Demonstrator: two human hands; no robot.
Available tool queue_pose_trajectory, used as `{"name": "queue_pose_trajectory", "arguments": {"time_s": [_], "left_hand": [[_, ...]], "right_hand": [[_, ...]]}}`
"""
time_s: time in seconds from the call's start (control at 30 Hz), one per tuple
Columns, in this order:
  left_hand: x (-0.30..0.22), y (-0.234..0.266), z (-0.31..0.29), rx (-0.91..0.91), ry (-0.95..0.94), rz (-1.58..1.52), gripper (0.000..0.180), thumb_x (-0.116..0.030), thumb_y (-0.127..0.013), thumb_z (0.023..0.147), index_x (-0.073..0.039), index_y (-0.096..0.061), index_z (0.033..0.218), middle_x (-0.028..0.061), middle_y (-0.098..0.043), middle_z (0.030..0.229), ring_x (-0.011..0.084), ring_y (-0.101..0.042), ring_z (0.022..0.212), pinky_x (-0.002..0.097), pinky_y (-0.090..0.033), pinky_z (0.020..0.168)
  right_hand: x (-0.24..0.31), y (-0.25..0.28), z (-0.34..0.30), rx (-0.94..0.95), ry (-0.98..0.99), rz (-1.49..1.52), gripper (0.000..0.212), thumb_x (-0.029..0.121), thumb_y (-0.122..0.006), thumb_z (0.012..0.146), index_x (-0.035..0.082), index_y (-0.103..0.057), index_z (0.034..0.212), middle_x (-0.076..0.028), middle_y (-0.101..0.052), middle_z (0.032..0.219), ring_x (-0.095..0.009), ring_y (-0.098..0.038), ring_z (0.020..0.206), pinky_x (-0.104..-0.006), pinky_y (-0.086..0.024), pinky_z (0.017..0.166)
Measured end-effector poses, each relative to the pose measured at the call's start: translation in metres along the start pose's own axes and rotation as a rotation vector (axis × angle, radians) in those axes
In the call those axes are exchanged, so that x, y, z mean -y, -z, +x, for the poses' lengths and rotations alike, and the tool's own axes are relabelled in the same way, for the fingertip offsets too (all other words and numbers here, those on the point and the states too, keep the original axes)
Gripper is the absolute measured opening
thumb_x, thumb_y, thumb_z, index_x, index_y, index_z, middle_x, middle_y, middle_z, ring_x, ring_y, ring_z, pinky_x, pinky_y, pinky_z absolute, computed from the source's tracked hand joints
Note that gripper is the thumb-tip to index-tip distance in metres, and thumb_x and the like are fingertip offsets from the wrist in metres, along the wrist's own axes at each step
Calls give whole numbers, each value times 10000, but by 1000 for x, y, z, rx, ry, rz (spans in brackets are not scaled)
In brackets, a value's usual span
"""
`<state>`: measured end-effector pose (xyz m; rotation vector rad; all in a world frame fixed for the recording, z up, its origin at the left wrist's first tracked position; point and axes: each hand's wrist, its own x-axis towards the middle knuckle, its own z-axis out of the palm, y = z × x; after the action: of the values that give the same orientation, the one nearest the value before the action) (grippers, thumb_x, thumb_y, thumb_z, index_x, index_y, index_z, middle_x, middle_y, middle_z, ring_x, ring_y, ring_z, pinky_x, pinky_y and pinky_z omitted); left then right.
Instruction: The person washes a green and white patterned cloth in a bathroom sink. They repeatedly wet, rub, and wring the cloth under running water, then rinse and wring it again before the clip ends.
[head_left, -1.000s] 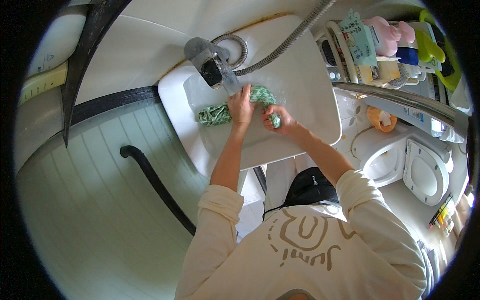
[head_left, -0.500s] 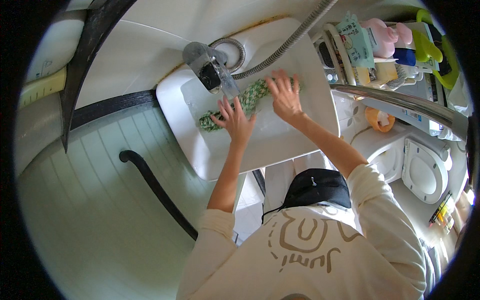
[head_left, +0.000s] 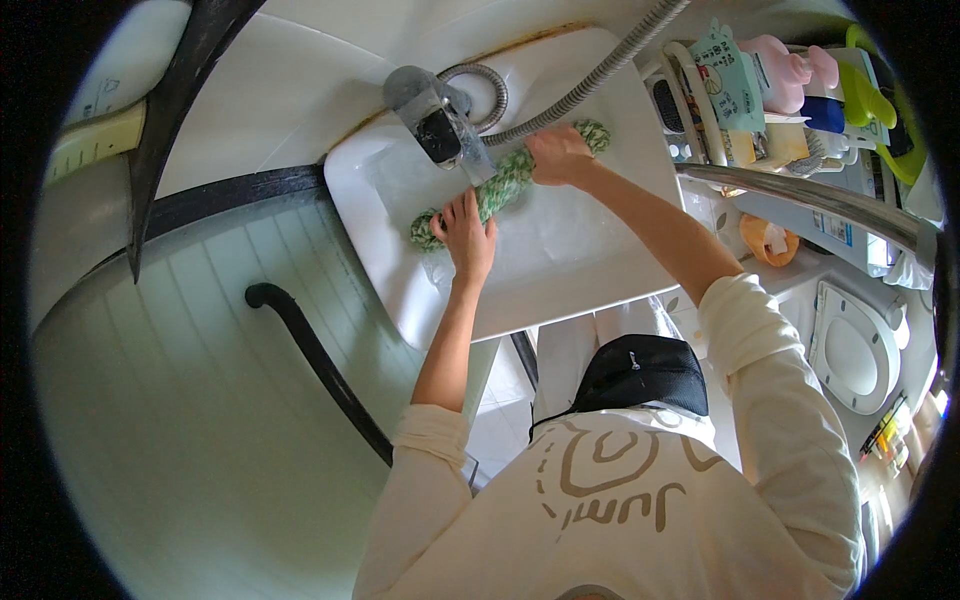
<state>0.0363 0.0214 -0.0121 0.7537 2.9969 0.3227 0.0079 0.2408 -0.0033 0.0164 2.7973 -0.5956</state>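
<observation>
A long bundle of green-and-white mottled cloth (head_left: pixel 508 183) lies slantwise in the white washbasin (head_left: pixel 585 275), under the tap (head_left: pixel 440 125). My right hand (head_left: pixel 560 156) is closed around the cloth near its far right end, fingers curled over it. Toward the near left end, my left hand (head_left: pixel 466 236) has its fingers bent over the cloth and grips it. The cloth's two ends stick out past my hands, and its middle shows between them. What lies beneath my fingers is hidden.
A metal shower hose (head_left: pixel 590 85) arches over the basin's far side. To the right, a metal rail (head_left: pixel 820 200) runs beside a shelf crowded with pink bottles (head_left: pixel 780 75) and packets. A glass panel with a black handle (head_left: pixel 320 365) stands left; a toilet (head_left: pixel 855 345) is lower right.
Both hands, spread flat over the cloth before, have closed around it. The right hand has curled into a fist on the cloth. The whole view has shifted slightly.
</observation>
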Motion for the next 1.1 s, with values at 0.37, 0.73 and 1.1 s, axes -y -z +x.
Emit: {"name": "queue_pose_trajectory", "arguments": {"time_s": [0.37,0.73,1.1], "left_hand": [[1,-4,-7,-125,-141,32,601,-91,-697,632,-96,-455,1183,44,-506,1093,214,-440,1048,411,-226,930],[20,21,-2,93,138,84,678,-165,-657,638,-124,-397,1263,108,-444,1211,320,-366,1161,502,-232,948],[22,10,-12,68,171,240,420,-33,-616,619,-116,-501,1015,62,-453,1115,305,-382,1124,600,-278,855]], "right_hand": [[-3,17,-8,794,-29,214,167,110,-532,438,44,-621,563,-213,-580,670,-327,-588,694,-454,-440,614],[63,-30,-59,-227,160,-406,666,197,-572,743,63,-305,1338,-123,-357,1309,-250,-301,1248,-510,-196,1032],[89,-60,-16,1,268,-156,412,194,-622,629,40,-531,1000,-94,-611,913,-213,-576,880,-398,-343,887]]}}
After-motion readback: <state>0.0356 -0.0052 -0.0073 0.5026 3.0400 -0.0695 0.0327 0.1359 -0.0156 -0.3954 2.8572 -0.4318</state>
